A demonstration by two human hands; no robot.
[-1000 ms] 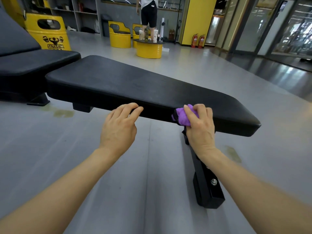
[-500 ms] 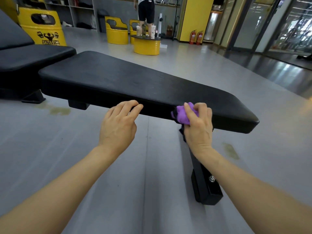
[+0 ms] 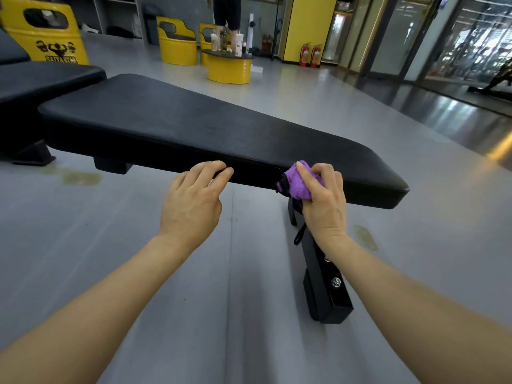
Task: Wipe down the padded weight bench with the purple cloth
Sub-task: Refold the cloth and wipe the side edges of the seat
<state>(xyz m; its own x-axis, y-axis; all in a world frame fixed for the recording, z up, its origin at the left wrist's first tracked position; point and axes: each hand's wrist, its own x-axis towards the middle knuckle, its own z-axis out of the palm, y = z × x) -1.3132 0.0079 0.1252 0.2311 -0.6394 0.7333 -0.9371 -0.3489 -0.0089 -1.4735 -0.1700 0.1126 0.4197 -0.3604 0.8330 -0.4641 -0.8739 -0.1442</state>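
The black padded weight bench (image 3: 194, 126) stretches from the left to the right of the head view, narrowing toward the right end. My right hand (image 3: 324, 200) grips a bunched purple cloth (image 3: 297, 181) and holds it against the bench's near side edge, right of the middle. My left hand (image 3: 194, 200) rests with straight fingers touching the same near edge, to the left of the cloth. The black steel leg (image 3: 324, 286) of the bench runs down to the floor below my right wrist.
A second black padded bench (image 3: 41, 79) stands at the far left. Yellow barrel seats (image 3: 177, 42) and a low yellow table (image 3: 230, 67) with bottles stand at the back, beside a person's legs (image 3: 227, 15). Grey floor (image 3: 221, 300) lies around the bench.
The view has tilted slightly, so the bench and hands sit a little lower in frame. Both hands stay at the near edge in nearly the same places.
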